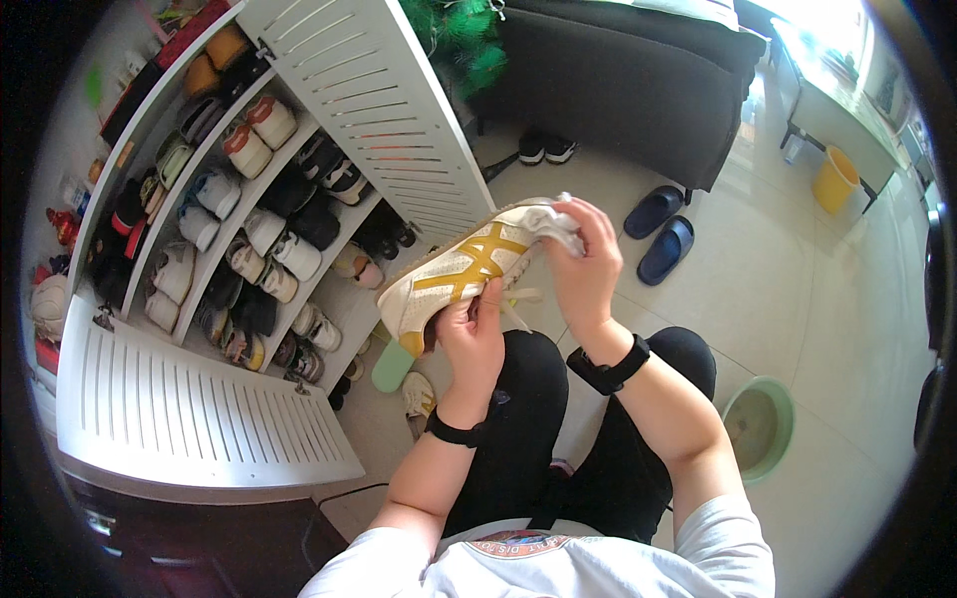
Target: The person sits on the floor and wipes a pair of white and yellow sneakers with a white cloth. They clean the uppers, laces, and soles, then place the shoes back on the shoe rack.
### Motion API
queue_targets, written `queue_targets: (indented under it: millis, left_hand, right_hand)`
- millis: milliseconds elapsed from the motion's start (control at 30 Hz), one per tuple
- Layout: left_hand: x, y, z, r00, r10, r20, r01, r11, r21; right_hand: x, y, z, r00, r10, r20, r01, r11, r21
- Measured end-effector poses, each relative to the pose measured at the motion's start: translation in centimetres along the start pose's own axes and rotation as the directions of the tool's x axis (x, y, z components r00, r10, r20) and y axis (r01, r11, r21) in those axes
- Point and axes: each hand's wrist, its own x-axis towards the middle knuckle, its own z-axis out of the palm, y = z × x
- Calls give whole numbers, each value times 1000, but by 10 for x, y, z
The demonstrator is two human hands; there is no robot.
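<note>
A cream sneaker (467, 261) with mustard-yellow side stripes is held up on its side above my knees, its sole facing the shoe cabinet. My left hand (475, 333) grips it at the ankle opening, thumb against the stripes and some fingers hidden inside. My right hand (587, 258) pinches a white cloth or tissue (553, 224) against the toe. Pale laces (523, 295) dangle loose between the two hands. On the floor beyond my left wrist lies a similar cream sneaker (419, 394), partly covered by my arm.
A louvred shoe cabinet (202, 299) stands with doors open at left, its shelves full of shoes. A green basin (777, 448) of murky water sits at right. Dark blue slippers (665, 250), a dark sofa (613, 82) and a yellow bin (835, 179) are farther off.
</note>
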Motion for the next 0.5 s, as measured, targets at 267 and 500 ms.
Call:
queue_targets:
  millis: [267, 500]
  left_hand:
    - [3, -5, -14, 995, 96, -24, -92, 988, 124]
    - [10, -4, -28, 991, 118, -68, -112, 990, 89]
  right_hand:
    - [0, -13, -10, 862, -360, 356, 372, 928, 38]
    - [-1, -4, -9, 924, -222, 312, 247, 968, -43]
